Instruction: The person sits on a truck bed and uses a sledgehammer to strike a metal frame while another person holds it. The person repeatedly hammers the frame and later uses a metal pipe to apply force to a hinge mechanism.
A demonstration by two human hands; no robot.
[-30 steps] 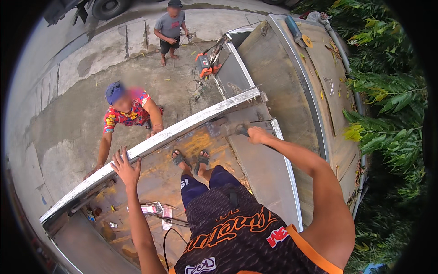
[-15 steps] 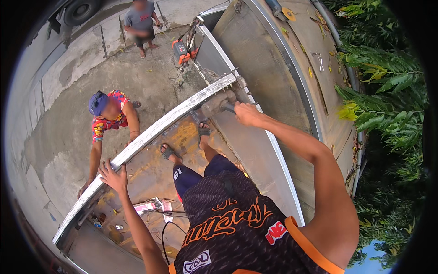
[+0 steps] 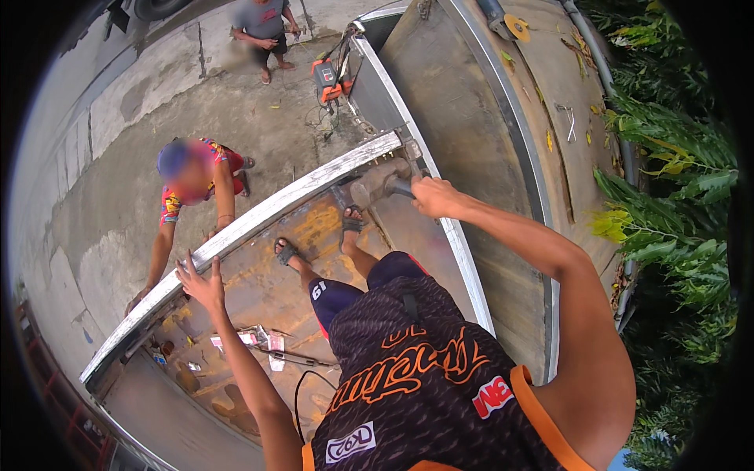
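My right hand [image 3: 437, 196] is closed around the dark handle of a hammer [image 3: 375, 185]. The hammer's heavy, worn head is beside the inner face of a long white-topped metal gate panel [image 3: 290, 194], close to its right end. My left hand [image 3: 203, 281] lies with fingers spread at the panel's top edge, farther left. Across the panel, a co-worker in a bright patterned shirt [image 3: 170, 206] leans in with both hands at its outer side. The right end of the panel stands beside a white-edged side wall [image 3: 444, 220].
My sandalled feet stand on a rusty metal bed [image 3: 314, 228]. Packets [image 3: 276, 349], a metal bar and a black cable lie near my left arm. Outside are an orange machine [image 3: 326, 78] and another person [image 3: 265, 31]. An angle grinder [image 3: 503, 22] rests at the upper right, near leafy branches [image 3: 667, 212].
The whole view has shifted slightly. The panel's right end now appears a little farther from the side wall. My right hand keeps the hammer near that end; my left hand stays at the edge.
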